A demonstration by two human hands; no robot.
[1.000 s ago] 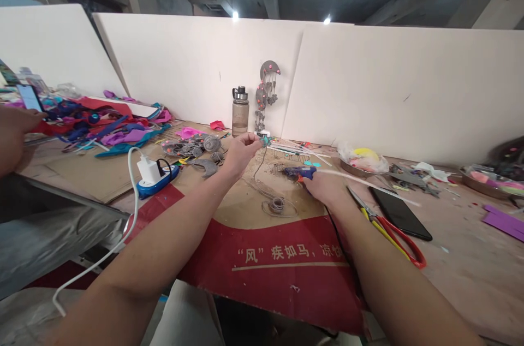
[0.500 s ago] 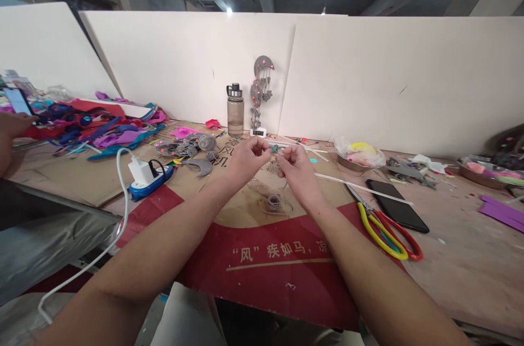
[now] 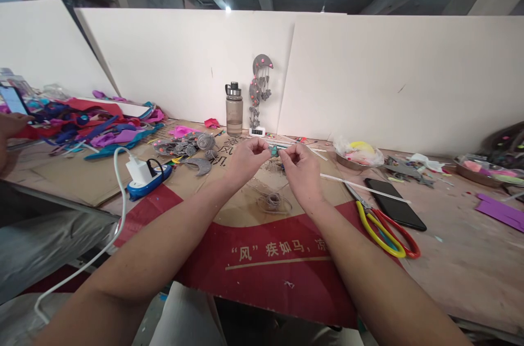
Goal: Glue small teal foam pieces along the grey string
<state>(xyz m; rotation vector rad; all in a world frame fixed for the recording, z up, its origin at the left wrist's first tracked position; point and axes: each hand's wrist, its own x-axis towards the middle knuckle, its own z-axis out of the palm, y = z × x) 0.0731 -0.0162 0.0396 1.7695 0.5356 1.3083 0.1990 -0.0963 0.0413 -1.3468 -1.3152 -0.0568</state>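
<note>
A small teal piece (image 3: 274, 151), perhaps felt, is pinched between the fingertips of both hands above the cardboard. My left hand (image 3: 250, 159) grips its left side with thumb and forefinger. From the other side my right hand (image 3: 301, 167) pinches its right edge. The piece is too small for its shape to be made out. Below the hands, a coil of thin grey cord (image 3: 273, 202) lies on the cardboard sheet (image 3: 282, 280). To the right of my right hand rest scissors (image 3: 382, 226) with yellow and red handles.
A black phone (image 3: 395, 204) lies beside the scissors. A water bottle (image 3: 234, 111) and a small clock (image 3: 257, 132) stand at the back. To the left are grey felt pieces (image 3: 180, 147), a blue power strip (image 3: 149, 185) with a white cable, and another person's hand (image 3: 8, 130) with a phone.
My right hand's fingers have come up against the teal piece, which now shows more plainly between both hands. The view has shifted slightly.
</note>
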